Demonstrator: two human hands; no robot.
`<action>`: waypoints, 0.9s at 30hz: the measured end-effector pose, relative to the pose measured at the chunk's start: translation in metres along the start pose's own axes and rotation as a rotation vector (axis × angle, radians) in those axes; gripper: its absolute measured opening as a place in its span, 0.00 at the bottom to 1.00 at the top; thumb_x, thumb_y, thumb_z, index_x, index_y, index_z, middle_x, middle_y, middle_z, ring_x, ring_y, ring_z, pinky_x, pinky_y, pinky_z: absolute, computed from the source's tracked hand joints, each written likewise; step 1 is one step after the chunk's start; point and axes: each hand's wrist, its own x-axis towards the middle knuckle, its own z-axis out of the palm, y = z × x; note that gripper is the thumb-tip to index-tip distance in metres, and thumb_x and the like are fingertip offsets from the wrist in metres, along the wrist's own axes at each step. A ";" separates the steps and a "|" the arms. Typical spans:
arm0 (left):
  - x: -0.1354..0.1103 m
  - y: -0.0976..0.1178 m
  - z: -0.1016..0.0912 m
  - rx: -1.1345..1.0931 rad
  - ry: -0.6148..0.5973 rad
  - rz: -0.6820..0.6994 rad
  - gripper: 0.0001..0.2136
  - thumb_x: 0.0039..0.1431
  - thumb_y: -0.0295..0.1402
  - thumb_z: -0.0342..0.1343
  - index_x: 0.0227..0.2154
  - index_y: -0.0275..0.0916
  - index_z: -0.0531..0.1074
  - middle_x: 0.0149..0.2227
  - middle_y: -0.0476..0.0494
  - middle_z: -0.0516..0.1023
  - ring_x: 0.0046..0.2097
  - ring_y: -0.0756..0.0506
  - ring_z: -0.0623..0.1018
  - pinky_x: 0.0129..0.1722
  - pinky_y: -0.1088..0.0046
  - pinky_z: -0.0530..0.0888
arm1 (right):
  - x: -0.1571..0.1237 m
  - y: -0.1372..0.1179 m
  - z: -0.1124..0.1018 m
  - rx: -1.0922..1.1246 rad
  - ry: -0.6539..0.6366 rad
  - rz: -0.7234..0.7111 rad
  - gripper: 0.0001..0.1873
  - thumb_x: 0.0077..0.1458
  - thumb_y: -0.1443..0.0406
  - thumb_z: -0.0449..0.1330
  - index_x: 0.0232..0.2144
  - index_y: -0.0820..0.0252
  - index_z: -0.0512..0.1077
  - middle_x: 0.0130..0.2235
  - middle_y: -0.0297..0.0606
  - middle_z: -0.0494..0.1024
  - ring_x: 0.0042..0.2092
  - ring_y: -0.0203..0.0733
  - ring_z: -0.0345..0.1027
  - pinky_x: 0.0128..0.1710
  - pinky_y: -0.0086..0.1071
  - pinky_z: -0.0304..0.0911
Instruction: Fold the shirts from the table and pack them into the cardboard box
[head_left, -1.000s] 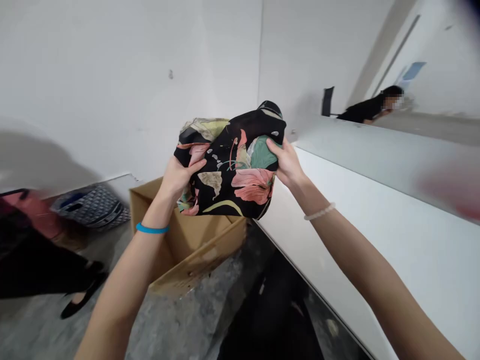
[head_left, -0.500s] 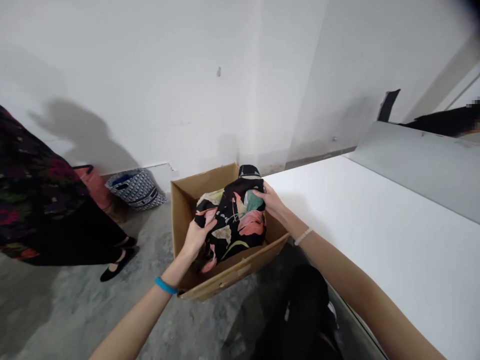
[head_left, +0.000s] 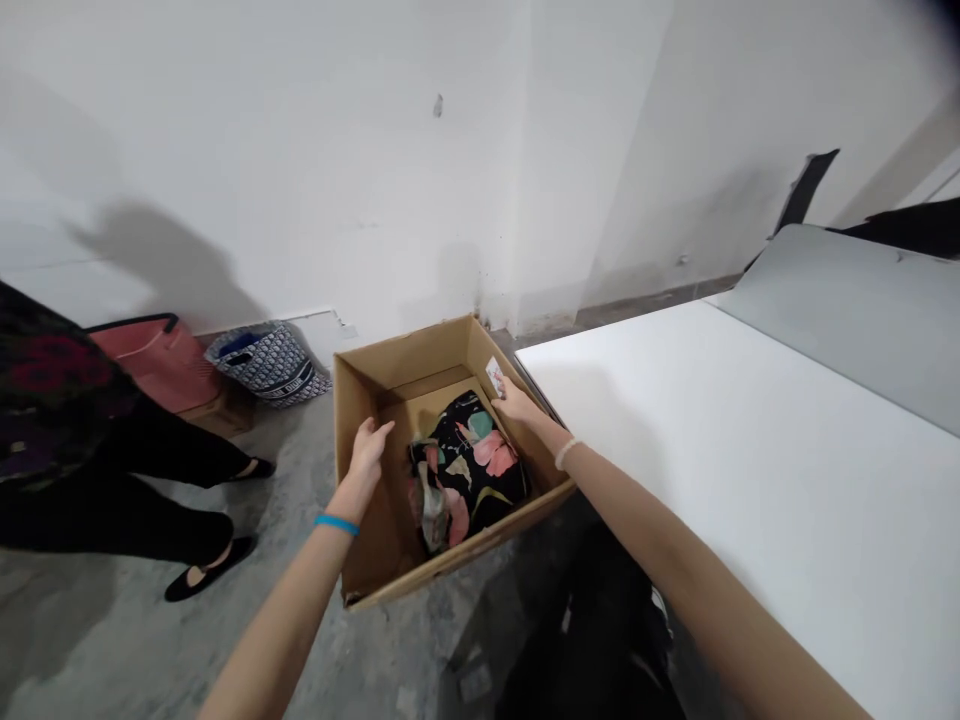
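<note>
Wall: we face white wall (head_left: pixel 315 130) across the back, with a vertical edge right of centre and a small mark high up.
Wall foot: chipped near the middle, darker and stained towards the right.
Floor: we look down on bare grey floor (head_left: pixel 367 660), mottled and scuffed.
Left corner: we see a pink bag (head_left: pixel 154 365) and a blue-and-white patterned bag (head_left: pixel 262 368) near the wall.
Table: a broad white table (head_left: pixel 750 440) fills our right side.
Panel: pale grey panel (head_left: pixel 862 310) along the table's far side.
Light: we notice a soft shadow (head_left: pixel 169 260) on the left wall.
</note>
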 end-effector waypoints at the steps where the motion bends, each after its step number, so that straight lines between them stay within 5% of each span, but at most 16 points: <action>1: -0.004 -0.001 -0.005 0.007 -0.021 0.014 0.20 0.55 0.30 0.56 0.52 0.37 0.65 0.61 0.34 0.63 0.63 0.38 0.61 0.60 0.53 0.59 | -0.006 0.003 -0.005 -0.024 -0.008 0.023 0.22 0.53 0.67 0.60 0.51 0.61 0.67 0.51 0.46 0.73 0.51 0.48 0.68 0.54 0.48 0.61; 5: -0.038 -0.008 -0.022 0.027 -0.145 0.123 0.21 0.53 0.32 0.56 0.51 0.40 0.66 0.61 0.36 0.64 0.64 0.42 0.61 0.62 0.60 0.57 | -0.042 -0.002 -0.036 -0.063 -0.020 0.062 0.23 0.51 0.72 0.56 0.50 0.60 0.67 0.50 0.45 0.74 0.53 0.47 0.68 0.56 0.46 0.60; 9: -0.069 -0.022 -0.033 0.178 -0.233 0.340 0.17 0.53 0.37 0.54 0.47 0.41 0.68 0.60 0.38 0.66 0.63 0.42 0.63 0.63 0.58 0.56 | -0.096 -0.022 -0.081 -0.217 -0.061 -0.092 0.17 0.56 0.70 0.50 0.48 0.57 0.68 0.50 0.42 0.74 0.53 0.43 0.68 0.56 0.44 0.61; 12: -0.083 -0.029 -0.034 0.438 -0.264 0.549 0.16 0.55 0.40 0.50 0.44 0.40 0.70 0.56 0.36 0.70 0.59 0.39 0.68 0.60 0.54 0.61 | -0.152 -0.028 -0.117 -0.417 -0.019 -0.186 0.15 0.60 0.67 0.48 0.46 0.55 0.69 0.51 0.42 0.74 0.55 0.45 0.65 0.56 0.45 0.61; 16: -0.110 -0.019 -0.022 0.646 -0.414 0.681 0.14 0.58 0.40 0.47 0.39 0.40 0.73 0.48 0.37 0.77 0.51 0.38 0.75 0.54 0.52 0.69 | -0.246 -0.015 -0.157 -0.621 0.158 -0.102 0.14 0.62 0.64 0.47 0.44 0.53 0.71 0.53 0.41 0.73 0.57 0.46 0.64 0.56 0.46 0.63; 22: -0.188 0.001 0.041 0.548 -0.482 1.001 0.10 0.63 0.34 0.46 0.41 0.44 0.72 0.48 0.41 0.77 0.52 0.41 0.75 0.52 0.55 0.73 | -0.410 -0.002 -0.179 -0.830 0.485 0.205 0.16 0.61 0.60 0.50 0.49 0.49 0.69 0.54 0.39 0.72 0.57 0.51 0.65 0.51 0.49 0.68; 27: -0.253 0.007 0.123 0.420 -0.764 1.410 0.13 0.62 0.27 0.47 0.46 0.43 0.70 0.50 0.42 0.76 0.55 0.42 0.73 0.52 0.57 0.74 | -0.516 -0.021 -0.160 -0.905 0.738 0.501 0.19 0.60 0.57 0.49 0.51 0.48 0.68 0.56 0.39 0.70 0.57 0.54 0.63 0.51 0.53 0.67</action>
